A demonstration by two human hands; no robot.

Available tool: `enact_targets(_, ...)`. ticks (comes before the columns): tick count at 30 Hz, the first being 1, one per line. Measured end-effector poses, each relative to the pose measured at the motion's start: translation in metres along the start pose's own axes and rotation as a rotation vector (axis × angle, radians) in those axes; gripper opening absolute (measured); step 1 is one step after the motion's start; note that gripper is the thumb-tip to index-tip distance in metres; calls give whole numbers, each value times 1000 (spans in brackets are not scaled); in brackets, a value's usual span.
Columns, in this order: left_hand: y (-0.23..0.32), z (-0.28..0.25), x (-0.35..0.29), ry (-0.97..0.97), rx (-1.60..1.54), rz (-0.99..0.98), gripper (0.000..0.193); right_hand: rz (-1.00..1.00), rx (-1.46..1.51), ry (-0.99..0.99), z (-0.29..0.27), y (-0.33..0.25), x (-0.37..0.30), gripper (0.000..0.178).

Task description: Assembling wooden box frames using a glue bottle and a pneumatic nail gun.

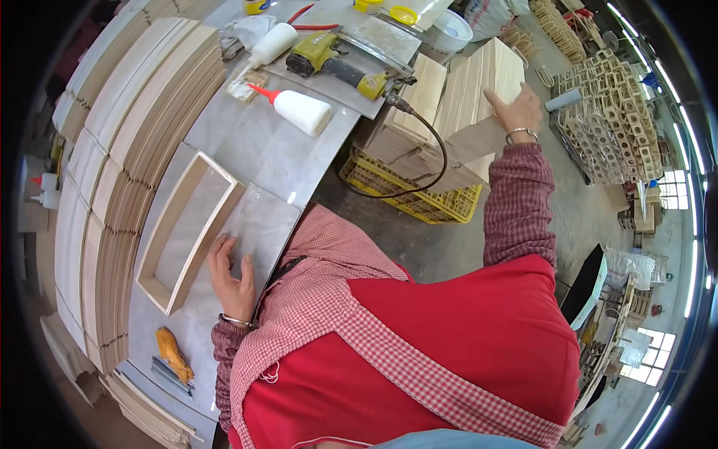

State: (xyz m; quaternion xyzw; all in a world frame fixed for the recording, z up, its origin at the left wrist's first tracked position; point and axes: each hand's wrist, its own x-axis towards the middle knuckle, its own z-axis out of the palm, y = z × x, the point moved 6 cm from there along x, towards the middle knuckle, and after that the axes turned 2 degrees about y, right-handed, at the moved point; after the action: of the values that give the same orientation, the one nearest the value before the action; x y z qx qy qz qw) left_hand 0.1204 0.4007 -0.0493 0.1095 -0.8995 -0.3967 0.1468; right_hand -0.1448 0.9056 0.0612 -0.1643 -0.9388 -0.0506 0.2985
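A narrow rectangular wooden frame (pixel 169 221) lies on the grey metal worktable at the left. Beside its near long side, my left hand (pixel 233 278) rests with fingers apart and holds nothing; the fingertips are at or just touching the wood. Out to the right, my right hand (pixel 517 112) reaches over a stack of pale wooden boards (pixel 473 90). Its thumb and fingers are spread at the end of the boards; whether they touch the wood I cannot tell. The boards sit above a yellow plastic crate (pixel 449 206).
A white glue bottle with red tip (pixel 303 112), another white bottle (pixel 273 45) and a yellow-green air nailer (pixel 318 56) with a black hose (pixel 444 142) occupy the far table. Tall stacked boards (pixel 112 179) line the left. An orange-yellow object (pixel 173 355) lies near the front.
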Motion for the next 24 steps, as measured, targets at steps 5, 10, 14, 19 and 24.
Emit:
enact_targets(5,-5,-12,-17,34,-20,-61,36,180,216,-289,35,28,-6,79)
enact_targets(10,2,-32,-18,90,-50,-73,35,-23,242,-11,0,40,22,64)
enact_targets(14,46,-71,-5,210,124,214,39,-363,832,-34,-94,-54,-21,61)
enact_targets(19,90,-108,26,84,268,443,50,-1407,1393,-555,-150,-242,-151,69)
enact_targets(24,79,-90,32,-298,351,408,65,-1679,1448,-786,-169,-308,-229,59)
